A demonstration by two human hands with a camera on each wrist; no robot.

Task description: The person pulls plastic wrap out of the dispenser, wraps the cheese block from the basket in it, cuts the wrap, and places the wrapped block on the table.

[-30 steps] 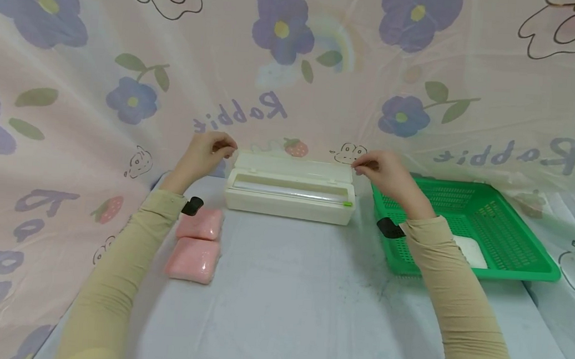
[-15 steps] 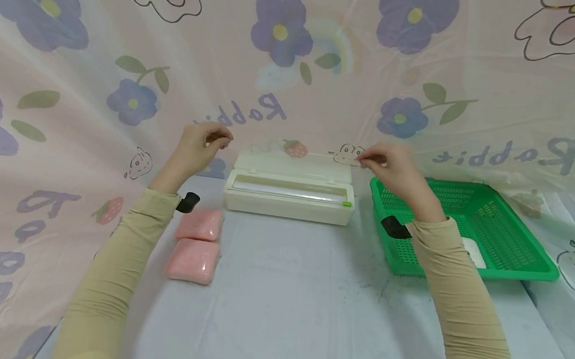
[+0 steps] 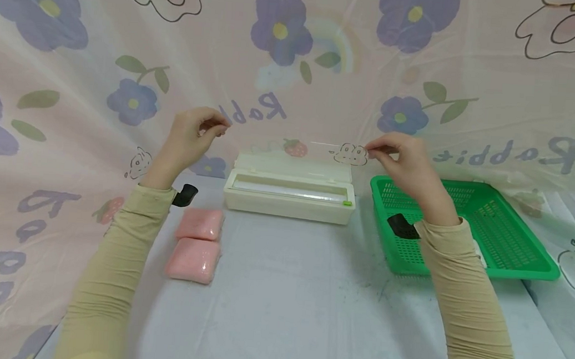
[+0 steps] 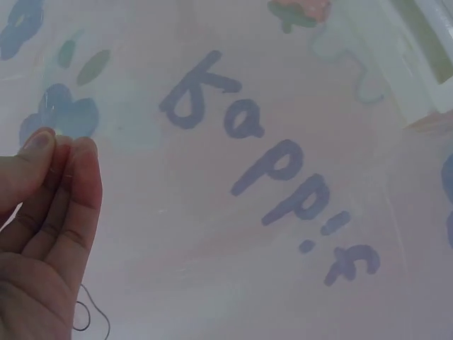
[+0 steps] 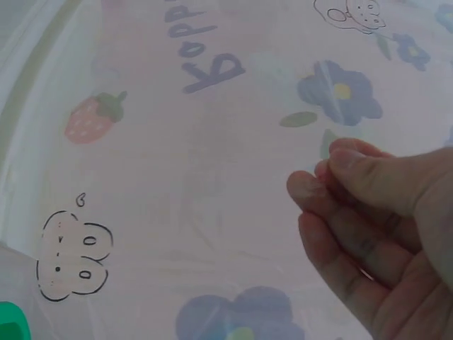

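A sheet of clear cling film (image 3: pixel 325 144) spans the space between the hands above the white film dispenser (image 3: pixel 287 208); only its thin upper edge and faint sheen show. My left hand (image 3: pixel 190 139) pinches one corner between thumb and fingertips, at the left above the dispenser. At the other corner, my right hand (image 3: pixel 411 166) pinches the film the same way. The dispenser's lid (image 3: pixel 293 167) stands raised at the back, and a roll (image 3: pixel 291 191) lies inside. In the left wrist view, thumb and fingertips (image 4: pixel 85 149) meet on the film. The right wrist view shows the pinching fingers (image 5: pixel 311 191) too.
Two pink wrapped packs (image 3: pixel 194 260) lie on the table's left side, one behind the other. A green basket (image 3: pixel 521 271) stands at the right with a white item (image 3: pixel 480 254) mostly behind the right sleeve. A printed curtain (image 3: pixel 318 98) rises close behind the dispenser.
Both hands have risen from beside the dispenser's lid and moved slightly apart, drawing the film up between them. The dispenser, packs and basket stay in place.
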